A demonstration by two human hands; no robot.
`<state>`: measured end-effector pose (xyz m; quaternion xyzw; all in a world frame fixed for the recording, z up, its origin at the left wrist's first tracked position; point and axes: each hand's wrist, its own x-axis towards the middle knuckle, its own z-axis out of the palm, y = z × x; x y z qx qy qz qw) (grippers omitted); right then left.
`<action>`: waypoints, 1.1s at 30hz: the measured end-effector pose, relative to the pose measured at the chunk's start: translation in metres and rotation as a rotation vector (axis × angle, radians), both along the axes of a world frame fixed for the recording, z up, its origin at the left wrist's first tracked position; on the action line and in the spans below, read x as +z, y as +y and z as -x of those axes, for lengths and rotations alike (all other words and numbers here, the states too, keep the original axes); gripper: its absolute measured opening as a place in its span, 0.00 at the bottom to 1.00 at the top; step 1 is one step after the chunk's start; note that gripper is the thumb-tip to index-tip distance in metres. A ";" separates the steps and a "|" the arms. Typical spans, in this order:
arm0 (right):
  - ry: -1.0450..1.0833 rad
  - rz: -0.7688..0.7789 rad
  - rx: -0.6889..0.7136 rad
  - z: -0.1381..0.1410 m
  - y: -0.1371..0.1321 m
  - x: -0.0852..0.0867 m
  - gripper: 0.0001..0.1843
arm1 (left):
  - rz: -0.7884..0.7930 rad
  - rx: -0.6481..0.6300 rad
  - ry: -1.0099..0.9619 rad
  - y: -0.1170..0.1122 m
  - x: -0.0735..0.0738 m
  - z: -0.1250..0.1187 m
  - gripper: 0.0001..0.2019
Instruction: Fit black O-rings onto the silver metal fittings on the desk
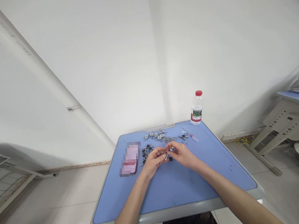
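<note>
Over the middle of the blue table (208,175), my left hand (154,160) and my right hand (182,153) meet, fingers curled. Between their fingertips sits a small metal part with a dark wheel (167,156), pinched from both sides. Just behind the hands lies a scatter of several small metal pieces and black wheels (148,150). A second heap of silvery metal parts (159,136) lies nearer the table's far edge.
A clear water bottle with a red cap (196,108) stands at the far right corner. A thin red-handled screwdriver (190,135) lies near it. A pink blurred flat object (130,158) rests left of the hands. Another desk (292,118) stands at right.
</note>
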<state>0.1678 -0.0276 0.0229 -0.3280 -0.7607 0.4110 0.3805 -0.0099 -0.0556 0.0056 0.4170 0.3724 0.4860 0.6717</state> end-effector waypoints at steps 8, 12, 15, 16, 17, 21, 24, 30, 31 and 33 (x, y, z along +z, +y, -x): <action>-0.062 -0.026 0.017 -0.001 -0.001 0.000 0.07 | 0.009 0.005 0.059 -0.001 0.000 0.000 0.17; -0.101 -0.081 0.019 -0.002 -0.002 -0.002 0.06 | 0.061 -0.003 0.072 -0.002 0.004 0.000 0.16; -0.118 -0.105 0.032 -0.003 -0.001 -0.002 0.07 | 0.062 -0.013 0.067 -0.002 0.006 0.000 0.16; -0.125 -0.112 0.038 -0.003 -0.001 -0.002 0.07 | 0.058 -0.012 0.065 -0.002 0.006 0.000 0.16; -0.133 -0.117 0.045 -0.004 -0.001 -0.001 0.08 | 0.055 -0.007 0.066 -0.001 0.005 0.000 0.16; -0.179 -0.123 0.079 -0.004 0.000 0.003 0.10 | 0.049 0.025 0.070 0.000 0.003 0.000 0.16; -0.202 -0.127 0.075 -0.003 -0.001 0.003 0.12 | 0.051 0.031 0.074 0.000 0.002 0.001 0.16; -0.238 -0.172 0.085 -0.003 -0.002 0.001 0.15 | 0.048 0.062 0.100 -0.001 0.006 0.002 0.15; -0.245 -0.182 0.089 -0.004 -0.002 0.001 0.16 | 0.048 0.070 0.106 0.000 0.006 0.002 0.15; -0.260 -0.198 0.099 -0.004 -0.002 0.002 0.16 | 0.043 0.091 0.123 0.000 0.005 0.003 0.14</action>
